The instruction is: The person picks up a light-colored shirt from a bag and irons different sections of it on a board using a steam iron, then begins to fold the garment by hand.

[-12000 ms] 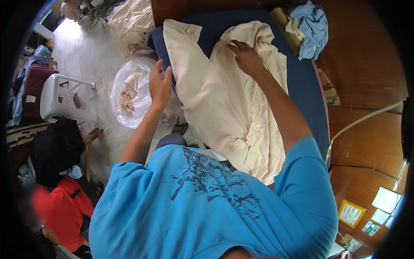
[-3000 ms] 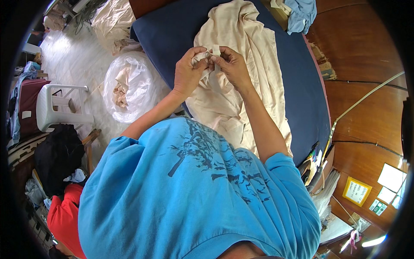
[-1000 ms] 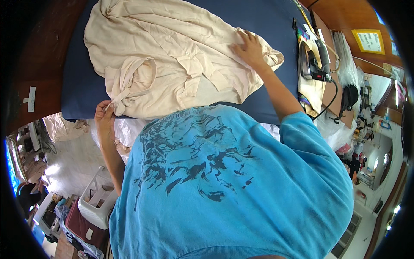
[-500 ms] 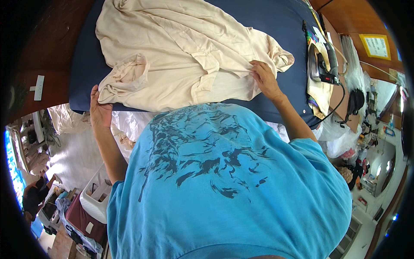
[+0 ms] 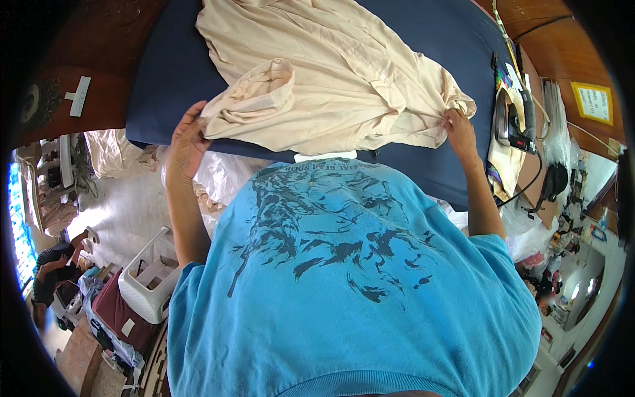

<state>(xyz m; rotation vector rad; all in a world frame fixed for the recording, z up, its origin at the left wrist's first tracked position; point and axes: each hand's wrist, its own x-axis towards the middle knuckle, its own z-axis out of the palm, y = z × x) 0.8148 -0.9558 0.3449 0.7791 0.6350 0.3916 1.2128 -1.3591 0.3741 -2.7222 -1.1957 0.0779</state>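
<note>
Cream shirt lies spread on the dark blue padded desk, its near edge along the desk's near edge; its far part is cut off by the top of the frame.

Left hand is at the shirt's near-left corner, by the bunched sleeve. Fingers curl at the cloth edge; grip looks closed on the hem, but the fingertips are hidden behind the fabric, so the actual pinch isn't visible.

Right hand is at the near-right corner, grip closed on a gathered tip of the shirt, cloth pulled taut toward it. Seen from the back of the hand only; palm side is hidden.

The person's blue t-shirt blocks the middle of the desk's near edge and everything below it.

Iron sits right of the desk on a cloth, with a cord trailing near; details are hard to read. White plastic stool is on the floor near left. Clear plastic bag is under the desk edge, contents unclear. Far-left rim is distorted; another person there is barely legible.
</note>
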